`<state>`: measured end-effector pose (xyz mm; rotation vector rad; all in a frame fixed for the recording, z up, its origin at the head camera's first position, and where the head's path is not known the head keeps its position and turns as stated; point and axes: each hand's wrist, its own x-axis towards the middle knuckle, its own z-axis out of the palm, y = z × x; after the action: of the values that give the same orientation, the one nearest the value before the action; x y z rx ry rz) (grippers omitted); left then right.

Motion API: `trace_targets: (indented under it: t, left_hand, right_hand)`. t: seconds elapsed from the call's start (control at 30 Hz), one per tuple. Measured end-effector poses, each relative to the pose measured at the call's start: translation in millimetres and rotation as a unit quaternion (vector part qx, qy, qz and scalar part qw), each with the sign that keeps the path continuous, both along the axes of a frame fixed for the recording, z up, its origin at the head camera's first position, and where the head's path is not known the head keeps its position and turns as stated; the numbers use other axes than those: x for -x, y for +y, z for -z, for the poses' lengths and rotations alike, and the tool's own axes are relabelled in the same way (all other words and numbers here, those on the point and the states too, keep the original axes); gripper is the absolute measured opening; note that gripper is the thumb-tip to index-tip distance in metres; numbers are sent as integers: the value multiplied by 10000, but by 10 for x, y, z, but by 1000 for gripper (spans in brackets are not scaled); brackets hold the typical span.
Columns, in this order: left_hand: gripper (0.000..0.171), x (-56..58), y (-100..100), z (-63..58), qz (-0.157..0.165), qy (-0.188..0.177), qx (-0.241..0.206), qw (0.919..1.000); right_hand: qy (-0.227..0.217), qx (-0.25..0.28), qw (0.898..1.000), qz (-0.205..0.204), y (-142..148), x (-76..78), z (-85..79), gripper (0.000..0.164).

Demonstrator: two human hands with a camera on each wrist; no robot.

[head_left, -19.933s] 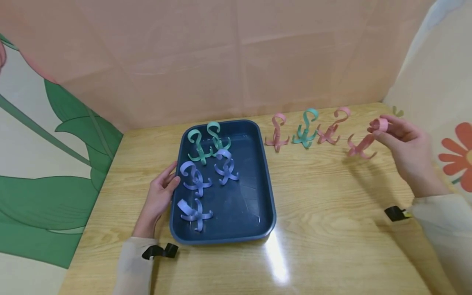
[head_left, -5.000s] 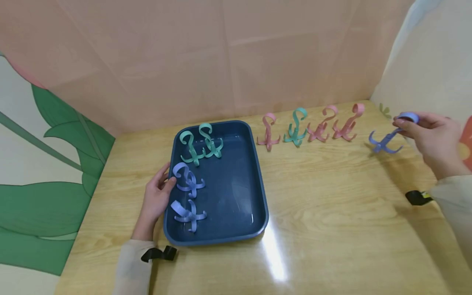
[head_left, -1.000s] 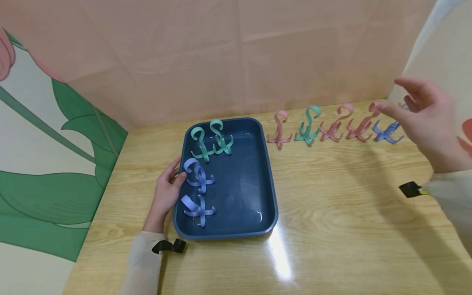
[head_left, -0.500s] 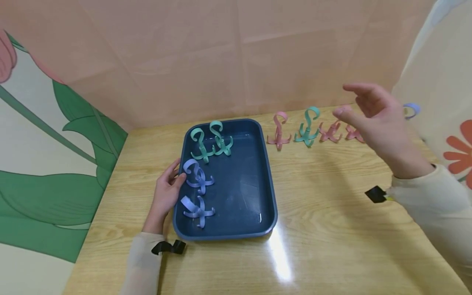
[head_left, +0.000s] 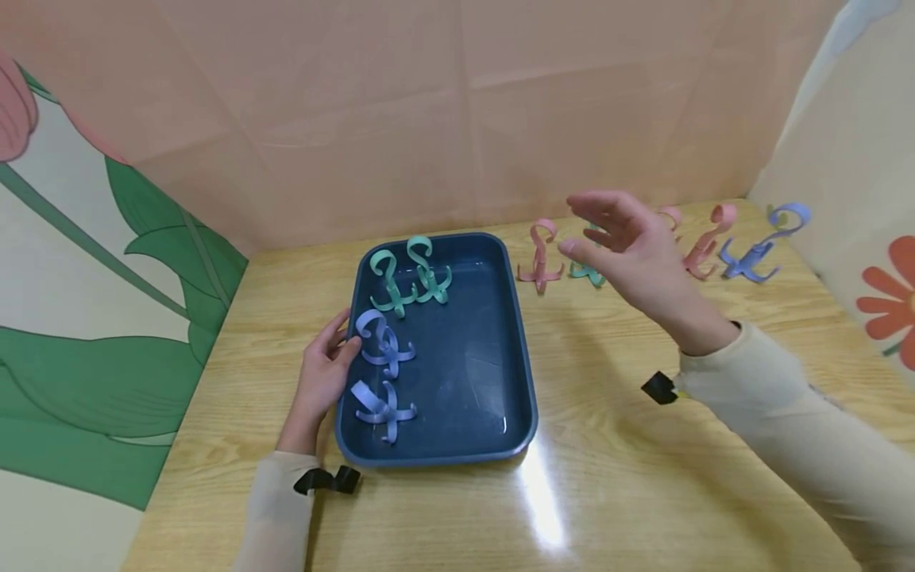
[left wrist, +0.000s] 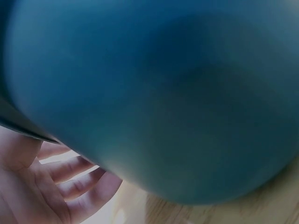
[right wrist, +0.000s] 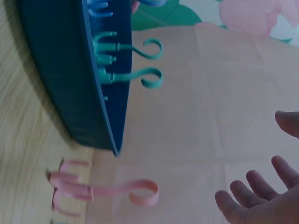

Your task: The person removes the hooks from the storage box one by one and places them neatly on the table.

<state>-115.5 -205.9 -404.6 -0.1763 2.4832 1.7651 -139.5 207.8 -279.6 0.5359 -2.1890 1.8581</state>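
My left hand (head_left: 325,369) grips the left side of the dark blue tray (head_left: 468,381), thumb at the rim and fingers along the outer wall. Inside the tray, two green four-pronged hanging hooks (head_left: 397,302) stand near the far left corner. Below them sit a purple-blue hook (head_left: 388,353) and another purple-blue hook (head_left: 388,411). My right hand (head_left: 636,258), empty with fingers spread from the thumb, hovers over the row right of the tray. It partly covers a green hook (head_left: 588,274) and a pink hook (head_left: 669,213).
Along the back of the wooden table (head_left: 608,445), the row also has a pink hook (head_left: 540,272) beside the tray, a further pink hook (head_left: 702,254), and a purple-blue hook (head_left: 752,260) at the right end. A pink sheet (head_left: 357,119) hangs behind.
A pink and then a purple-blue hook have joined the row's right end. My right hand has let go of the purple-blue one and moved left towards the tray. The left hand stays at the tray.
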Motion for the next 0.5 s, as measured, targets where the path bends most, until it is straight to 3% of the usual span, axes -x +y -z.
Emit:
trace_targets:
  t: [0.23, 0.5]
  left_hand:
    - [52, 10, -3, 17, -12, 1, 62, 10000]
    - [52, -4, 1, 15, -30, 23, 116, 9999]
  right_hand:
    - [-243, 234, 9983, -478, -254, 35, 54, 47]
    - [-622, 147, 9954, -707, -511, 83, 130, 52]
